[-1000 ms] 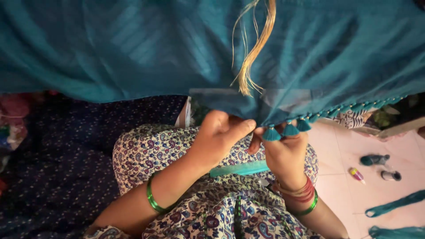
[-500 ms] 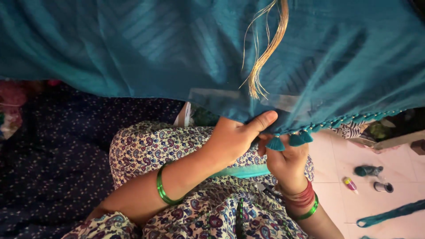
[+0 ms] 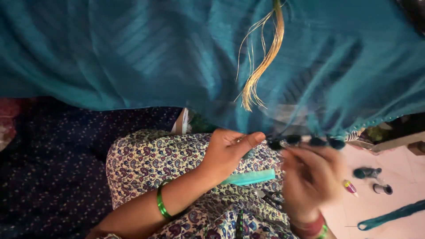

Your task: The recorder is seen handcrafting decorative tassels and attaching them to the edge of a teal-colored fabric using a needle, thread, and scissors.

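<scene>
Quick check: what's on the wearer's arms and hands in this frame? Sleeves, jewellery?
Left hand: bare forearm, one shiny green bangle at the wrist. Right hand is motion-blurred; red bangles plus a green one at the wrist. No gloves; rings cannot be made out.

You are looking down at a pale tiled floor (image 3: pixel 389 217) on your right, lit softly and warm. To your left lies a dark blue spread (image 3: pixel 53 177) with small dots. A low pale ledge (image 3: pixel 394 142) runs along the floor's far edge, dim beyond it.
</scene>
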